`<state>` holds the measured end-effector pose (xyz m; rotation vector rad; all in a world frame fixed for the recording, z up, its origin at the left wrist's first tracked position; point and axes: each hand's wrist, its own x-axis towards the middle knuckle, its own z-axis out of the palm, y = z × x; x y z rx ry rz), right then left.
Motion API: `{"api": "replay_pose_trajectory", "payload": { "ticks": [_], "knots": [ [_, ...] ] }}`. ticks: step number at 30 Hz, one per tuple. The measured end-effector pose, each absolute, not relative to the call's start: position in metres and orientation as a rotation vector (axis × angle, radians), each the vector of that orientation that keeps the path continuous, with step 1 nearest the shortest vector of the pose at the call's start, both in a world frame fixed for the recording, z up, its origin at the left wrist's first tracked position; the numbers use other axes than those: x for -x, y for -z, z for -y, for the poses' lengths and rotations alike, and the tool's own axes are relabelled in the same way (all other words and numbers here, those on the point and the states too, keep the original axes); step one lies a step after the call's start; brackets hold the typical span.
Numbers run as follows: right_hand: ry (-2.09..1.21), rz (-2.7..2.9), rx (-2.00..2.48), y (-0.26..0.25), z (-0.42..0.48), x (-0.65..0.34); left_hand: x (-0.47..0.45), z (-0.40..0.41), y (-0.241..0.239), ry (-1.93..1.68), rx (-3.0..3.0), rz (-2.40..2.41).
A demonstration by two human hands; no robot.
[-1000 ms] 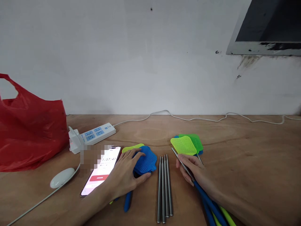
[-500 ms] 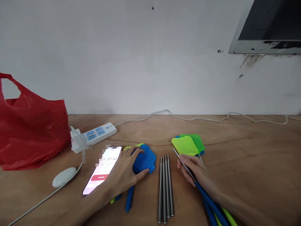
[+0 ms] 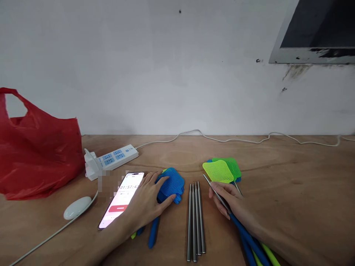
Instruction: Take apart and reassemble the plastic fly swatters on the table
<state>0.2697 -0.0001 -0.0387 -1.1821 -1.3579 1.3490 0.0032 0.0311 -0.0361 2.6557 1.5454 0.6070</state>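
My left hand (image 3: 148,195) rests over a blue perforated fly swatter head (image 3: 173,181), fingers on its upper left side and thumb at its lower edge. A yellow-green head shows slightly beneath it, and a blue handle (image 3: 153,232) sticks out below my wrist. My right hand (image 3: 229,199) is closed around a metal rod with a blue handle (image 3: 244,232), its bare tip pointing up and left. Between my hands, several loose metal rods (image 3: 196,221) lie side by side. Just beyond my right hand are stacked a yellow-green swatter head (image 3: 217,171) and a green one (image 3: 232,168).
A lit phone (image 3: 122,201) lies under my left forearm. Farther left are a white oval device (image 3: 77,208), a power strip (image 3: 118,157) and a red plastic bag (image 3: 41,155). A white cable (image 3: 227,140) runs along the wall. More blue and yellow-green handles (image 3: 267,253) lie beneath my right forearm.
The blue swatter head under my left hand has shifted and tilted slightly, and less of the yellow-green head beneath it shows. My right hand has stayed in place.
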Motion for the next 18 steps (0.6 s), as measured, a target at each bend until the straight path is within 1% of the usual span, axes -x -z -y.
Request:
{"api": "replay_pose_trajectory", "payload": {
  "ticks": [7, 12, 15, 18],
  "knots": [
    [-1.352, 1.361, 1.168, 0.04, 0.0, -0.27, -0.001, -0.033, 0.036, -0.623, -2.607, -1.588],
    [-1.367, 1.371, 1.17, 0.042, -0.002, -0.271, -0.004, -0.031, 0.026, -0.779, -2.546, -1.52],
    [-1.439, 1.412, 1.15, 0.04, 0.0, -0.27, -0.006, -0.026, 0.022, -0.844, -2.451, -1.465],
    [-1.592, 1.504, 1.135, 0.035, 0.006, -0.269, -0.007, -0.022, 0.021, -0.889, -2.399, -1.448]
  ]
}}
